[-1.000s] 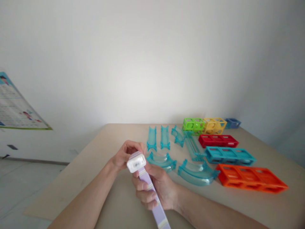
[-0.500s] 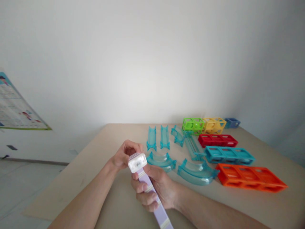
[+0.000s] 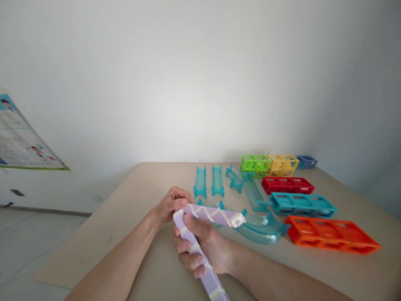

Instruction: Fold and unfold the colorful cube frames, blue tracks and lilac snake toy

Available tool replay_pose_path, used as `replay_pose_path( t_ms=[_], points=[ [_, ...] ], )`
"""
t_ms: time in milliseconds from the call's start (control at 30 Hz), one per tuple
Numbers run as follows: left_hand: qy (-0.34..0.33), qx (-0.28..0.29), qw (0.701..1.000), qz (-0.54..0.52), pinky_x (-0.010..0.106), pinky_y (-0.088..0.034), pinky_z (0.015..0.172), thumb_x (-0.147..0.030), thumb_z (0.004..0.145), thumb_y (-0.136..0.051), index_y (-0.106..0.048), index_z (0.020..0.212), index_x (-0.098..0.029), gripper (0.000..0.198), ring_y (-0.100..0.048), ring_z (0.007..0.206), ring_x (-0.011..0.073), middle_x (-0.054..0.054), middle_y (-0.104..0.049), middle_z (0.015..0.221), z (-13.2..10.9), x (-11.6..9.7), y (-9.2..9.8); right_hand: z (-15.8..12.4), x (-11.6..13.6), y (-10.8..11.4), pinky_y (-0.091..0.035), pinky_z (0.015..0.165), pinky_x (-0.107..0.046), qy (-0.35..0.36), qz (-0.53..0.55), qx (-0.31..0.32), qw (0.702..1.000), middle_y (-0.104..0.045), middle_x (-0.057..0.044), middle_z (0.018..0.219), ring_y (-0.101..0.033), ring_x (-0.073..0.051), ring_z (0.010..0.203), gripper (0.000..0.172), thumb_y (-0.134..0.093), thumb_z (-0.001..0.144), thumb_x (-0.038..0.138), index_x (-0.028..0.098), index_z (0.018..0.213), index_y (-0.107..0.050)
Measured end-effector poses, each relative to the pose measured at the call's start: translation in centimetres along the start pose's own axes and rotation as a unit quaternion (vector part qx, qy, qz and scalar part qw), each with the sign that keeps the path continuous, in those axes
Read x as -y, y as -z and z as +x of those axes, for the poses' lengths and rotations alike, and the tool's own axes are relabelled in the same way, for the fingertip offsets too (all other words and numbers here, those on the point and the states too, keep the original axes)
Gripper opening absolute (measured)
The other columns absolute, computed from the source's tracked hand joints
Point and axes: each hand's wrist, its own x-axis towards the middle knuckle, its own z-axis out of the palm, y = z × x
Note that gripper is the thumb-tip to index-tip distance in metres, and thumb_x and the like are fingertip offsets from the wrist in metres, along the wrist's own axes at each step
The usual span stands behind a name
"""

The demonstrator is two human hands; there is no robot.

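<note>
A lilac and white twisty snake puzzle (image 3: pixel 210 281) made of linked wedges is in both hands, bent at a sharp corner. Its long section runs down toward the bottom edge. The shorter section points right and ends in a white cap. Wrapped round the long section, my right hand (image 3: pixel 208 246) has its thumb up near the bend. My left hand (image 3: pixel 174 205) pinches the puzzle at the corner with thumb and fingers; part of its grip is hidden. Just behind the short section lies a clear teal curved track piece (image 3: pixel 261 229), partly covered by it.
Teal straight track pieces (image 3: pixel 200 182) and other track parts lie on the beige table (image 3: pixel 125 200). To the right sit block frames: orange (image 3: pixel 332 235), teal (image 3: pixel 303 205), red (image 3: pixel 287 184), yellow (image 3: pixel 283 165), green (image 3: pixel 255 165) and blue (image 3: pixel 307 161). A wall stands behind.
The puzzle's short section has swung round to the right; before, its white end cap faced me. My left hand has shifted slightly right with it, while the right hand keeps its hold.
</note>
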Motion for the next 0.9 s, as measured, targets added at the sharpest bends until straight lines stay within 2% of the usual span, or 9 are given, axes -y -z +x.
replay_pose_path(
  t_ms=[133, 200, 300, 400, 467, 567, 633, 733, 900],
  points=[
    [0.007, 0.044, 0.996, -0.071, 0.019, -0.026, 0.041, -0.045, 0.063, -0.076, -0.072, 0.085, -0.013, 0.039, -0.035, 0.04, 0.0057, -0.004, -0.046, 0.049, -0.1, 0.2, 0.0, 0.2, -0.6, 0.2, -0.026, 0.038, -0.019, 0.006, 0.006, 0.003, 1.0, -0.044, 0.008, 0.065, -0.036, -0.006, 0.041, 0.039, -0.057, 0.083, 0.058, 0.021, 0.095, -0.049],
    [-0.007, 0.042, 0.993, -0.109, 0.018, -0.026, 0.039, -0.041, 0.065, -0.075, -0.073, 0.093, -0.016, 0.038, -0.033, 0.038, 0.0051, -0.006, -0.042, 0.047, -0.2, 0.2, 0.2, 0.3, -0.8, 0.4, -0.031, 0.039, -0.02, 0.001, -0.005, 0.022, 1.0, -0.049, 0.005, 0.066, -0.042, -0.008, 0.042, 0.038, -0.055, 0.084, 0.055, 0.02, 0.098, -0.051],
    [-0.033, -0.008, 0.99, -0.136, 0.018, -0.029, 0.036, -0.041, 0.066, -0.074, -0.074, 0.081, -0.017, 0.028, -0.035, 0.037, 0.0057, -0.005, -0.044, 0.046, -0.5, 0.0, 0.7, 0.4, -1.0, 0.7, -0.035, 0.04, -0.023, -0.001, -0.029, 0.048, 0.998, -0.054, 0.002, 0.065, -0.05, -0.012, 0.044, 0.04, -0.05, 0.085, 0.054, 0.017, 0.1, -0.053],
    [-0.049, -0.055, 0.987, -0.146, 0.02, -0.033, 0.039, -0.045, 0.063, -0.075, -0.072, 0.075, -0.017, 0.031, -0.042, 0.041, 0.0072, -0.001, -0.057, 0.057, -0.7, -0.2, 1.0, 0.2, -0.7, 0.6, -0.032, 0.037, -0.021, 0.0, -0.017, 0.067, 0.998, -0.05, 0.004, 0.063, -0.042, -0.009, 0.04, 0.036, -0.051, 0.086, 0.053, 0.018, 0.096, -0.051],
    [-0.046, -0.027, 0.987, -0.155, 0.021, -0.036, 0.043, -0.047, 0.058, -0.079, -0.073, 0.085, -0.018, 0.04, -0.046, 0.045, 0.0091, 0.001, -0.059, 0.061, -0.8, -0.3, 0.9, -0.1, -0.3, 0.3, -0.026, 0.034, -0.018, 0.008, 0.012, 0.079, 0.997, -0.045, 0.006, 0.061, -0.033, -0.006, 0.038, 0.033, -0.054, 0.085, 0.051, 0.019, 0.093, -0.049],
    [-0.043, 0.036, 0.984, -0.171, 0.022, -0.037, 0.049, -0.041, 0.051, -0.085, -0.068, 0.109, -0.024, 0.063, -0.047, 0.049, 0.0104, -0.003, -0.053, 0.058, -0.8, -0.2, 0.4, -0.5, 0.3, 0.0, -0.018, 0.032, -0.019, 0.02, 0.053, 0.106, 0.993, -0.04, 0.008, 0.059, -0.025, -0.005, 0.036, 0.032, -0.056, 0.085, 0.05, 0.02, 0.089, -0.046],
    [-0.054, 0.026, 0.983, -0.176, 0.022, -0.037, 0.051, -0.04, 0.049, -0.088, -0.067, 0.11, -0.026, 0.065, -0.045, 0.051, 0.0096, -0.005, -0.049, 0.055, -0.6, 0.2, 0.2, -0.6, 0.6, -0.1, -0.015, 0.03, -0.019, 0.018, 0.065, 0.127, 0.99, -0.038, 0.009, 0.058, -0.023, -0.005, 0.034, 0.032, -0.055, 0.085, 0.05, 0.021, 0.087, -0.044],
    [-0.06, -0.017, 0.984, -0.164, 0.021, -0.035, 0.052, -0.047, 0.046, -0.088, -0.071, 0.099, -0.022, 0.061, -0.041, 0.047, 0.0075, -0.007, -0.047, 0.049, -0.5, 0.7, 0.4, -0.6, 0.7, 0.0, -0.014, 0.029, -0.02, 0.001, 0.07, 0.153, 0.986, -0.037, 0.009, 0.057, -0.021, -0.006, 0.034, 0.032, -0.054, 0.084, 0.051, 0.021, 0.085, -0.042],
    [-0.067, -0.043, 0.986, -0.147, 0.023, -0.036, 0.051, -0.052, 0.039, -0.087, -0.074, 0.094, -0.021, 0.065, -0.041, 0.043, 0.0075, -0.006, -0.051, 0.045, -0.4, 1.3, 0.9, -0.5, 0.4, 0.2, -0.016, 0.028, -0.02, -0.021, 0.07, 0.173, 0.982, -0.036, 0.009, 0.057, -0.019, -0.006, 0.034, 0.033, -0.053, 0.084, 0.052, 0.022, 0.084, -0.041]
  ],
)
